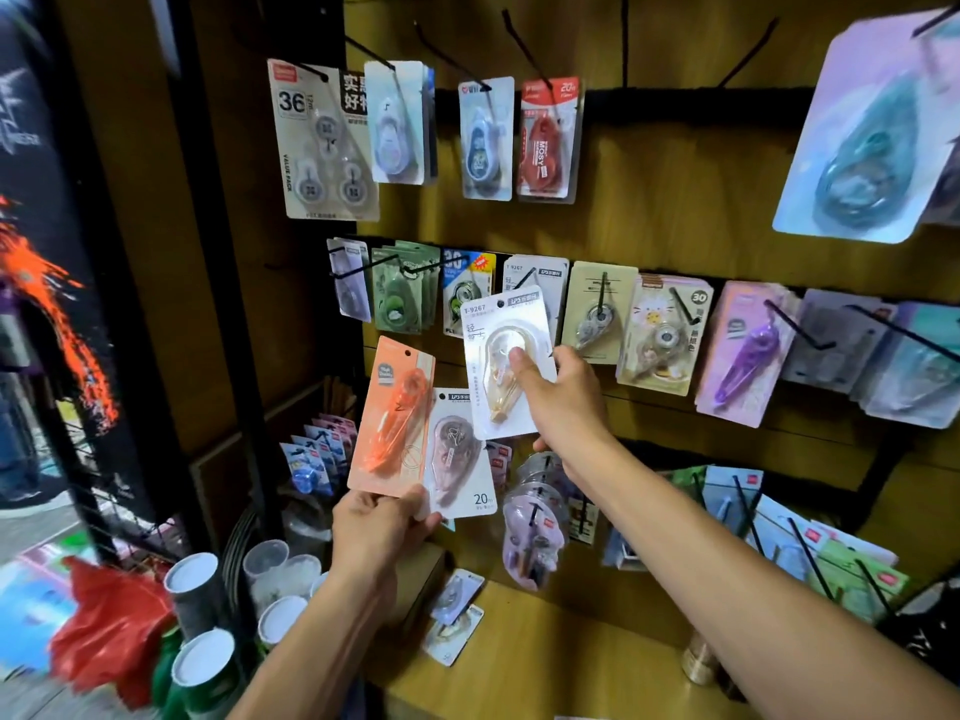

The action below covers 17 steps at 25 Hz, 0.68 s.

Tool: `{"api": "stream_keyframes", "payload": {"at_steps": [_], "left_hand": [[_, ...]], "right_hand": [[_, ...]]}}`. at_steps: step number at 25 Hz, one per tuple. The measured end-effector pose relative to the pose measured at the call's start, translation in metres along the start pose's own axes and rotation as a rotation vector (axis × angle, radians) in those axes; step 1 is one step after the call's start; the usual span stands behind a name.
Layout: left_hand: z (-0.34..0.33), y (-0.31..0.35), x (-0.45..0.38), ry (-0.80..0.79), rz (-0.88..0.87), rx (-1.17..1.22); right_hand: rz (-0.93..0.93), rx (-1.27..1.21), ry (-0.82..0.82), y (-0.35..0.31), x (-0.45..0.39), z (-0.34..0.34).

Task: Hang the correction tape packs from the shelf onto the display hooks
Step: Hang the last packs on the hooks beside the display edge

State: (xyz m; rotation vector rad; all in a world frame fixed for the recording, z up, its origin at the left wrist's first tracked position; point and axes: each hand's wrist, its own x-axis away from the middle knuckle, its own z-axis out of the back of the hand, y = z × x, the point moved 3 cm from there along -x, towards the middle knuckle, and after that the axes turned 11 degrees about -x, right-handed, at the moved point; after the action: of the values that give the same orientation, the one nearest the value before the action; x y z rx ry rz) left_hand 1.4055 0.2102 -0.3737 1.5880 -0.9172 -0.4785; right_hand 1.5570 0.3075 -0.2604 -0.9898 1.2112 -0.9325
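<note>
Wooden display wall: right hand (558,394) pinches white carded tape pack (506,363); left hand (382,522) grips two packs. Align hole with twelve-o'clock black wire hook (524,279).

The white pack (506,363) in my right hand (563,394) reads "T-9267". The clear-blister pack (460,454) in my left hand (382,522) shows "20m" at its lower corner. Up top, the grey three-pack card (317,142) says "36" and "VALUE PACK", and the red pack (548,140) says "MOSY" and "20m". A green pack (464,293) in the middle row shows "30"; the cat-print pack (662,332) carries a round "30".
</note>
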Motion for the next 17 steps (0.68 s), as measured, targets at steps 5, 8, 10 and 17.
{"api": "stream_keyframes", "payload": {"at_steps": [5, 8, 10, 17], "left_hand": [[0.001, 0.003, -0.005, -0.008, -0.010, 0.046], [0.001, 0.007, -0.011, -0.009, -0.018, 0.060], [0.001, 0.008, -0.015, -0.018, -0.028, 0.059], [0.009, 0.009, -0.037, -0.019, -0.034, 0.039]], "right_hand": [[0.164, -0.157, 0.121, 0.006, -0.005, 0.006], [0.090, -0.055, 0.147, 0.017, -0.019, 0.005], [-0.031, -0.092, 0.140, 0.025, -0.039, 0.004], [-0.292, -0.111, -0.053, 0.041, -0.104, -0.012]]}}
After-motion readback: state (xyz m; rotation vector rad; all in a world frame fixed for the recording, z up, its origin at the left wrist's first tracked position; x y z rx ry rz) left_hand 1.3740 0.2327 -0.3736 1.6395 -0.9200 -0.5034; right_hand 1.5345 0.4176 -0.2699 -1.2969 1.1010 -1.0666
